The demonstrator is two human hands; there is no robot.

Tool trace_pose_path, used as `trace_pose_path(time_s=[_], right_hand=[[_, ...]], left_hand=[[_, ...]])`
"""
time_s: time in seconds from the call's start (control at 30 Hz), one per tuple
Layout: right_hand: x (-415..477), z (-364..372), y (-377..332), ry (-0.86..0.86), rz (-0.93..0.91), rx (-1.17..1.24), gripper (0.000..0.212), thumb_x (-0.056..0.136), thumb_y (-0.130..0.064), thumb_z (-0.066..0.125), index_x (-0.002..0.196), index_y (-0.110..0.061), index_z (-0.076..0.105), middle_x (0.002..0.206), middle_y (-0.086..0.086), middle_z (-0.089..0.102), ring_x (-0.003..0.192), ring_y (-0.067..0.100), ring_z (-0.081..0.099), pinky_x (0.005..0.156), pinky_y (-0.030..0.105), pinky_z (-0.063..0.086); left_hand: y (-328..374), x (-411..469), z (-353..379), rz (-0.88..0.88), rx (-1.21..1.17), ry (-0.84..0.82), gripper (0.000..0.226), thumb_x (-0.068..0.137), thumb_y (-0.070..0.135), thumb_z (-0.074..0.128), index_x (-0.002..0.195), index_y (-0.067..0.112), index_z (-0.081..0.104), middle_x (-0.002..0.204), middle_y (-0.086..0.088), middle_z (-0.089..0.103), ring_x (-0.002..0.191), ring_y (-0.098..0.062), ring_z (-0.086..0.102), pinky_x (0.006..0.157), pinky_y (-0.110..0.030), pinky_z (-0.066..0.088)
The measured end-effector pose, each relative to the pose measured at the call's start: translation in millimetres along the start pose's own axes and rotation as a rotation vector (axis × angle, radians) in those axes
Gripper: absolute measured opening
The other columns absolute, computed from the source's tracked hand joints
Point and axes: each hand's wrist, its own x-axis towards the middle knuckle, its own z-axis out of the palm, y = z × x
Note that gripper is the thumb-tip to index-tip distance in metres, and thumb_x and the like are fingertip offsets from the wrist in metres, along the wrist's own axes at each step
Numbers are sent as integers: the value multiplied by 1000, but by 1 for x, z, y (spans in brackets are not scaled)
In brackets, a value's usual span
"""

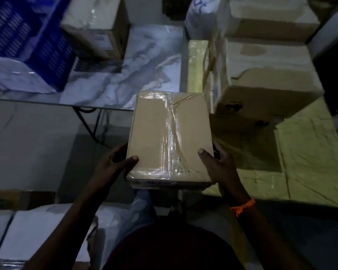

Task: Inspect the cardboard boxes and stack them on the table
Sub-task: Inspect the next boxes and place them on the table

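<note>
Cardboard box [164,137] held up just short of the table's [144,61] near edge! Stiff walls, probably light, glossy tape [171,123] (likely slick). Left hand [113,164] and right hand [220,166] clasp opposite sides, thumbs on top; bare cardboard looks safest.

Both arms stretched out front, left hand [113,164] and right hand [220,166] gripping the box [164,133] from either side, thumbs on top, fingers curled round the sides.
</note>
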Motion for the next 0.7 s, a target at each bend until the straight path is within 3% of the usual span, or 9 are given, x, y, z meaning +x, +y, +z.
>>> trace_pose_path(time_s=[0.07,0.1,0.2,0.33,0.53,0.7], right_hand=[[21,20,-12,-26,-30,12,43,96,-18,71,136,-33,65,113,-12,77,107,10,72,83,25,59],[32,29,-17,-32,-43,12,45,96,-17,71,138,-31,64,113,-12,77,107,10,72,82,22,58],[66,56,-29,-52,-62,10,46,97,-16,70,140,-31,62,118,-9,76,109,14,72,89,33,59],[110,91,-50,-56,-77,-7,47,96,-17,69,140,-32,61,117,-10,75,106,10,72,97,43,59],[175,139,-71,-60,-74,-73,46,95,-19,67,125,-53,62,112,-24,73,101,0,70,93,33,59],[220,173,-77,-97,-76,-159,52,95,-21,66,142,-42,56,118,-19,72,106,1,67,93,32,59]], left_hand=[[12,10,-13,50,7,31,51,88,16,76,137,23,61,124,1,72,115,-24,68,93,-42,55],[18,17,-20,66,1,59,51,88,15,75,136,24,61,123,3,72,114,-20,68,91,-36,57],[35,46,-38,99,-4,102,49,91,5,69,134,26,61,121,9,73,110,-7,68,80,-19,56],[55,96,-68,90,31,112,52,90,9,71,137,28,59,123,7,71,110,-12,68,82,-28,59],[71,175,-107,64,77,85,57,92,11,70,145,25,53,131,5,65,101,-9,70,73,-29,61],[69,221,-142,32,139,94,61,93,22,72,148,33,47,142,6,58,122,-18,60,92,-47,59]])
